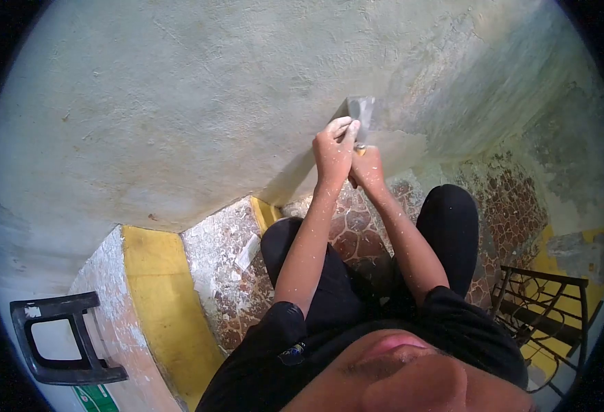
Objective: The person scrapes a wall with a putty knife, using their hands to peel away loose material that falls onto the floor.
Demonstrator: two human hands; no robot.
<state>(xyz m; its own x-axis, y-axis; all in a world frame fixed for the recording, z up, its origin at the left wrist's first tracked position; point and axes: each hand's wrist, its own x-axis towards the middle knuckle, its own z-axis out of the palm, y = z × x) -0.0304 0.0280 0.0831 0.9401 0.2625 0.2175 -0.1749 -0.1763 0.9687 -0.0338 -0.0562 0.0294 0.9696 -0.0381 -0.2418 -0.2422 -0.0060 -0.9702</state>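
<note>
A putty knife with a broad grey metal blade [362,117] rests against the pale plastered wall [247,82]. My right hand [368,168] is wrapped round its handle, and a bit of yellow shows at the top of the grip. Higher up, my left hand [333,152] is closed at the blade's left edge, its whitened fingers pressed on the metal. White specks dot both forearms. The wall round the blade is patchy, with a ragged edge of plaster to the right.
Reddish stone-patterned floor [357,237] lies below, strewn with white flakes. A yellow-faced step [161,281] runs along the left. At lower left is a black plastic frame [75,340]; a black metal rack [542,309] stands at lower right. My bent knees flank my arms.
</note>
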